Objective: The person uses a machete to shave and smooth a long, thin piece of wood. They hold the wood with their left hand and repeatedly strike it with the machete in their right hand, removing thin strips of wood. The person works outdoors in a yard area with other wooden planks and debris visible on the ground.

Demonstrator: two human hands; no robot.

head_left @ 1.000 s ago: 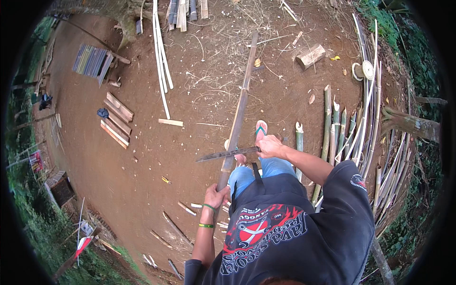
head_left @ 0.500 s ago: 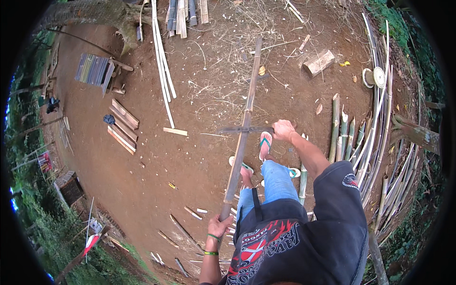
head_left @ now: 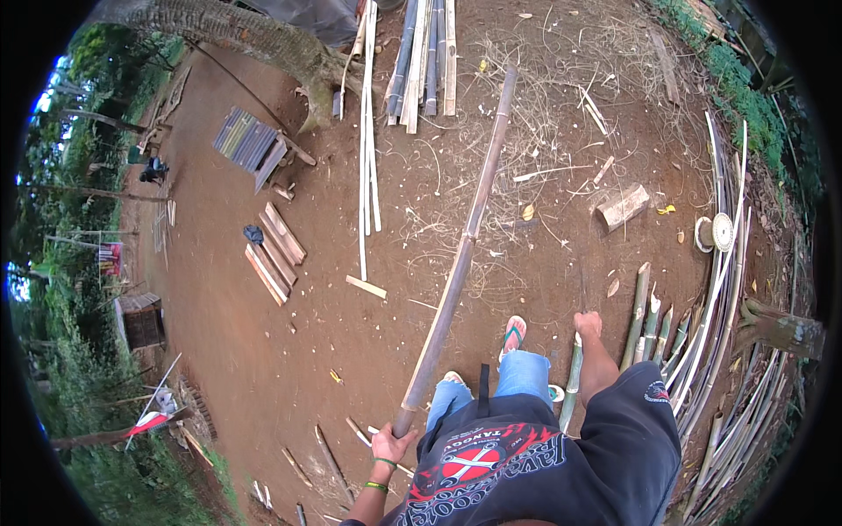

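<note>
My left hand (head_left: 392, 445) is closed round the near end of a long split bamboo pole (head_left: 465, 241), low at my left side. The pole slants away and to the right, its far end over the litter of shavings. Out to my right, my right hand (head_left: 588, 325) grips the handle of a machete (head_left: 582, 285). Its blade points away from me and appears as a thin, nearly edge-on line, apart from the pole. My fist hides most of the handle.
Upright cut bamboo stumps (head_left: 638, 316) and a bundle of long bamboo strips (head_left: 715, 298) stand at the right. A wood block (head_left: 623, 208) and a spool (head_left: 721, 231) lie beyond. Bamboo slats (head_left: 282, 237) lie left; split bamboo (head_left: 430, 61) lies at the far side.
The machete has left the pole, swinging right and turning from crosswise to pointing away. The pole stays in my left hand. The whole view has shifted as my head turned.
</note>
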